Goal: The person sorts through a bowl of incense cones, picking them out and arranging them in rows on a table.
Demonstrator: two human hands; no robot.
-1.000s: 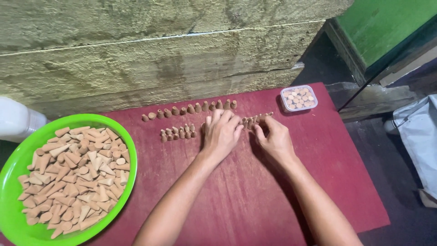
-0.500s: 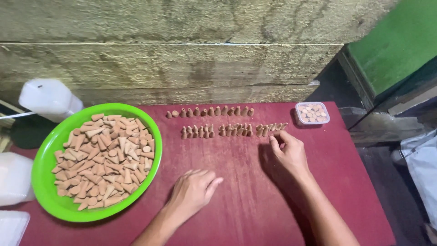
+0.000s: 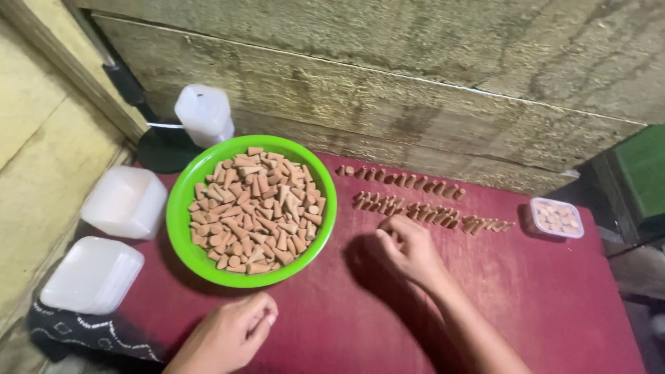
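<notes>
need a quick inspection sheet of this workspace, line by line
surface: dark red table top, worn, no spills seen
job's things: green bowl heaped with brown cones; two rows of cones lined up near the wall; small clear tub of cones at the right
clutter: white plastic containers at the left edge; white bottle
grips: left hand low by the bowl, loosely curled; right hand by the near row, fingers bent
cables: nothing seen
surroundings: rough plank wall, green panel at right

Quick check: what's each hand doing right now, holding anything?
Left hand: loosely curled, apparently empty, near the green bowl.
Right hand: curled by the cone rows; contents unclear.
</notes>
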